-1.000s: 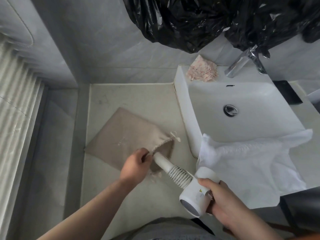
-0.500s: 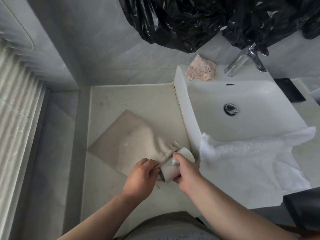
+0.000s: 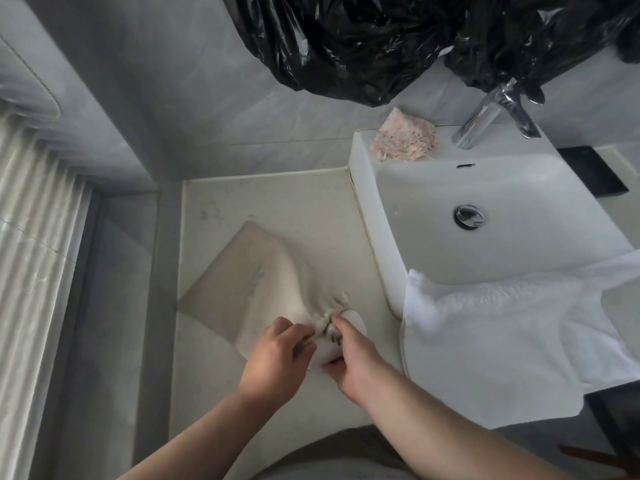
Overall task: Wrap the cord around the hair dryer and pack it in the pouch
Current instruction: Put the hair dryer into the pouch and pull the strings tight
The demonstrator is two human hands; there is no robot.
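Left hand [image 3: 277,358] and right hand [image 3: 349,355] pinch the gathered mouth of the beige drawstring pouch [image 3: 256,289]; white hair dryer [image 3: 329,355] protrudes at 5 o'clock.

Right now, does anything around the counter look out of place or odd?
Yes: a crumpled white towel hangs askew over the white basin's front edge, and black plastic bags droop above the chrome faucet.

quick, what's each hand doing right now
Left hand: closed, pinching the gathered mouth of the pouch.
Right hand: closed on the white hair dryer, which pokes out of the pouch mouth.
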